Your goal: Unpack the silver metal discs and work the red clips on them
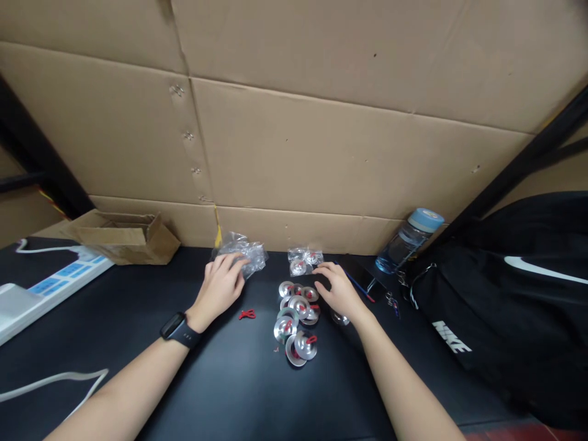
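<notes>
My left hand, with a black watch on its wrist, lies on the black table. Its curled fingertips touch a crumpled pile of clear plastic bags by the cardboard wall. My right hand rests palm down with its fingers spread, just right of a cluster of small silver discs with red loops. Its fingertips reach toward two bagged discs. A loose red loop lies between my hands.
A torn cardboard box and a white power strip with its cable sit at the left. A clear water bottle with a blue cap, a blue pen and a black sports bag stand to the right. A cardboard wall closes the back.
</notes>
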